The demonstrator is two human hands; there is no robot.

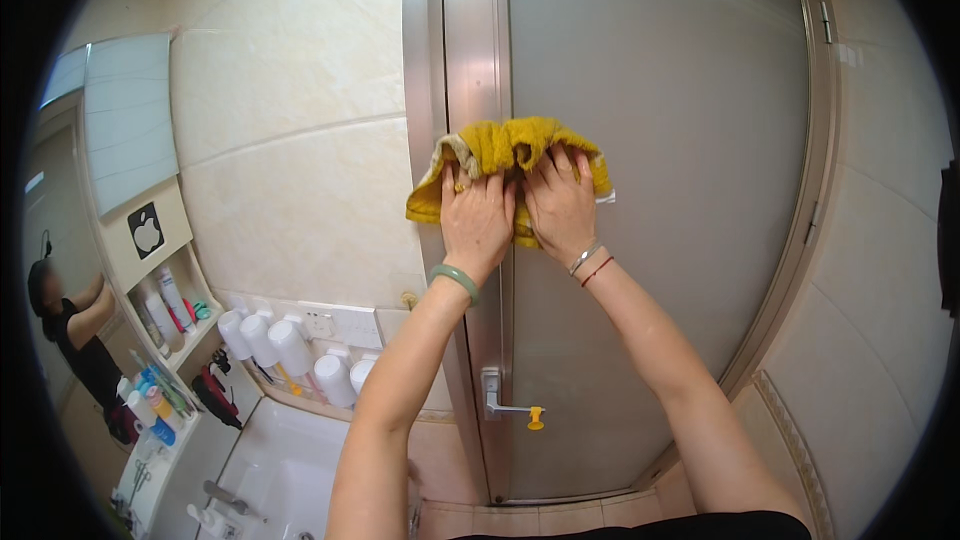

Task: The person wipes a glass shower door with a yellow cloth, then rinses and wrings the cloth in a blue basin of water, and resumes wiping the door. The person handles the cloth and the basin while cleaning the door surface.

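A yellow towel (490,143) with a pale patterned edge is bunched against the metal door frame (476,30) and the frosted glass door (660,70). My left hand (477,225) presses the towel over the frame, its fingertips tucked into the folds. Beside it, thumbs close together, my right hand (562,210) grips the towel on the glass side. A green bangle (457,281) circles my left wrist; a silver bracelet and a red string are on the right. Below the hands, a door handle (492,395) carries a small yellow hanging piece (537,418).
White cups (290,347) hang upside down on the tiled wall at left, by a socket panel (320,323). Under them is a white washbasin (285,460) with a tap (225,496). Farther left stand a mirror (60,200) and shelves with bottles (160,312).
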